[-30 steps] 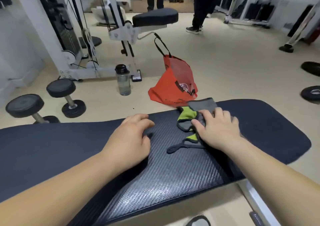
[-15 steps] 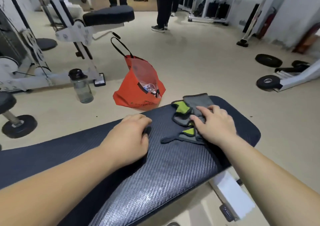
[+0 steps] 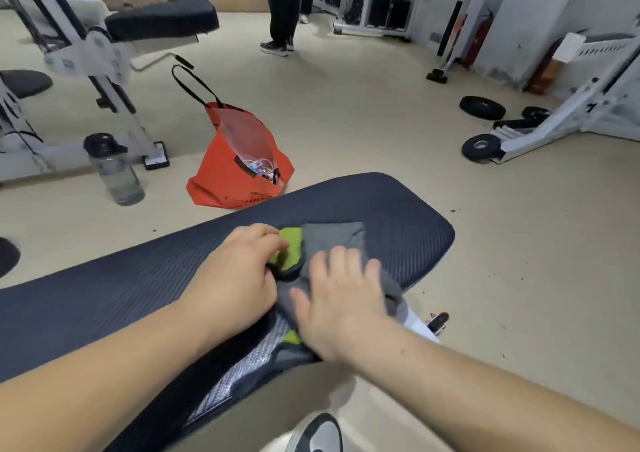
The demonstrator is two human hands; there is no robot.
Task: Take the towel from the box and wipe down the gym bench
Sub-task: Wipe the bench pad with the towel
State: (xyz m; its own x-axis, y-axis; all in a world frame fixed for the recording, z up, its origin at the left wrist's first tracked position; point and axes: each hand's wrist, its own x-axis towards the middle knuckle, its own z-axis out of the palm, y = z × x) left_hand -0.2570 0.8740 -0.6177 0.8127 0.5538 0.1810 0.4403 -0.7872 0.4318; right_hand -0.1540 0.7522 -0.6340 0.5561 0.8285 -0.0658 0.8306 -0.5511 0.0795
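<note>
Since a moment ago our left hand [image 3: 239, 278] has slid from the bare padding over to the near end of the long dark-blue ribbed padded gym bench [image 3: 104, 306], where it now meets the cloth, and our view has swung to the right. On that bench the grey towel with lime-green patches [image 3: 332, 240] lies bunched right under both hands, its length running away from us towards the rounded bench end. Our right hand [image 3: 343, 299] presses flat and spread on its middle, the nearer hand for the next wiping stroke, while our left hand's curled fingers [image 3: 270, 240] pinch the green edge.
</note>
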